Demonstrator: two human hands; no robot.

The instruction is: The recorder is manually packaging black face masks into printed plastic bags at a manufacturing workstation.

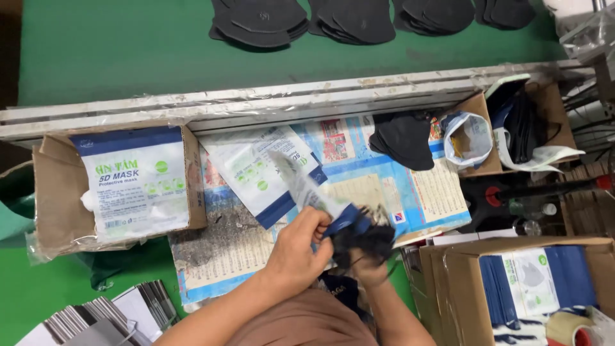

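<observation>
My left hand grips the blue end of a white-and-blue plastic pouch that points up and left, blurred by motion. My right hand sits under a bundle of black face masks and holds them against the pouch's opening. Both hands meet just above my lap, over a work surface lined with printed newspaper. A loose stack of the same pouches lies on the paper just beyond my left hand.
A cardboard box with stacked pouches sits left. Black masks lie on the paper, several piles on the green belt beyond a metal rail. Right: a box of filled packs, tape roll, carton.
</observation>
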